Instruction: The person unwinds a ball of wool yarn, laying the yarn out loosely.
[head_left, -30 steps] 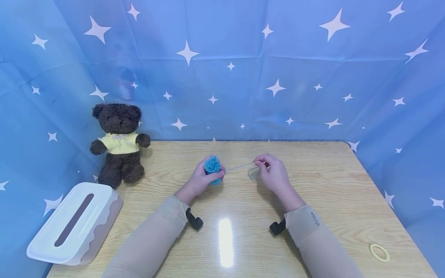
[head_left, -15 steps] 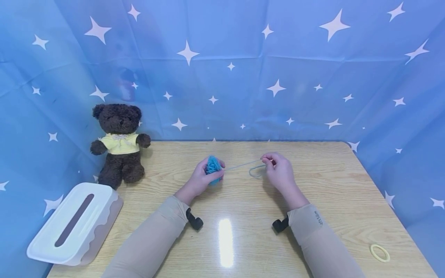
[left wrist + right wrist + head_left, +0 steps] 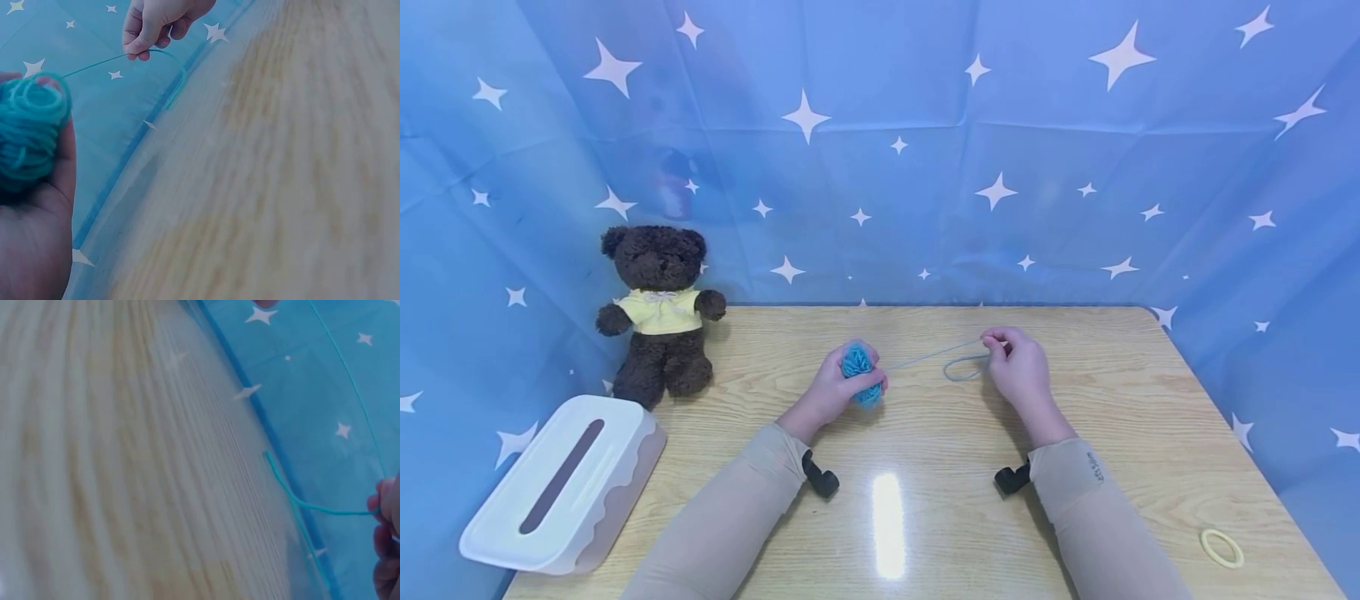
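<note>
My left hand (image 3: 829, 390) grips a ball of blue yarn (image 3: 859, 363) above the middle of the table, thumb across its near side. In the left wrist view the yarn ball (image 3: 30, 140) sits against the palm, its wound strands showing. From it a thin strand (image 3: 934, 354) runs to the right, where my right hand (image 3: 1021, 368) pinches it between thumb and fingertips. A loose loop of yarn (image 3: 958, 371) hangs below that pinch. In the right wrist view the hanging yarn (image 3: 312, 506) trails from the fingers at the right edge.
A brown teddy bear (image 3: 658, 267) in a yellow top sits at the back left of the wooden table (image 3: 1120, 400). Nearer stands a white box (image 3: 561, 483) with a slotted lid. A pale yellow ring (image 3: 1221, 548) lies at the front right. Behind hangs a blue star-patterned curtain (image 3: 880, 167).
My right hand has moved to the right, away from the ball, and the strand between the hands has grown longer. The yarn ball has turned slightly in my left hand, which stays in place.
</note>
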Motion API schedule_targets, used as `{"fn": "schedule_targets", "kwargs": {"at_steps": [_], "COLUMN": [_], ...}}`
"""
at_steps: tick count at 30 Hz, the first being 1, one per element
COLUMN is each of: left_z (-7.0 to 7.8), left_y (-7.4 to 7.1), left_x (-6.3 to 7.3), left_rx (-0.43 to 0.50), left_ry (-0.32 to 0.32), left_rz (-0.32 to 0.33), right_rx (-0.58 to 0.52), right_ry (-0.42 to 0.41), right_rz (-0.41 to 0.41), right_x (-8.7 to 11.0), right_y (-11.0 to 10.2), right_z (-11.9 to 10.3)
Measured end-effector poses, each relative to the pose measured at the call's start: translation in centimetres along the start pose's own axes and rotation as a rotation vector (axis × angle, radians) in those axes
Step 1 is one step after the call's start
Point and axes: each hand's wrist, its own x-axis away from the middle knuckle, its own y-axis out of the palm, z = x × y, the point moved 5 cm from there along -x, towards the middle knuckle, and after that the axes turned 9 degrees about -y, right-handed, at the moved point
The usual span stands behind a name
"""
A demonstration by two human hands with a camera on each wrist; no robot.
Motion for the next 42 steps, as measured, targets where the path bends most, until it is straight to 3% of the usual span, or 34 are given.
{"fn": "schedule_targets", "kwargs": {"at_steps": [7, 16, 21, 25, 33, 37, 42], "left_z": [0.1, 0.0, -0.3, -0.5, 0.2, 0.3, 0.1], "left_y": [-0.5, 0.1, -0.1, -0.4, 0.0, -0.2, -0.4], "left_x": [-0.1, -0.2, -0.3, -0.4, -0.1, 0.1, 0.0], "left_rx": [-0.111, -0.064, -0.071, -0.102, 0.034, -0.032, -0.055], "left_ry": [0.033, 0.001, -0.036, -0.070, -0.053, -0.051, -0.046], "left_rz": [0.070, -0.027, -0.006, 0.049, 0.035, 0.081, 0.082], "right_rx": [0.001, 0.019, 0.040, 0.065, 0.092, 0.147, 0.197], "right_ry": [0.125, 0.229, 0.284, 0.317, 0.374, 0.367, 0.326], "right_rz": [0.028, 0.071, 0.075, 0.077, 0.001, -0.087, -0.205], "right_x": [-0.3, -0.5, -0.4, -0.4, -0.1, 0.0, 0.0], "right_y": [-1.3, -2.6, -3.2, -3.5, -3.7, -3.5, -2.7], "right_z": [1.5, 3.8, 4.7, 5.2, 6.1, 6.3, 6.0]}}
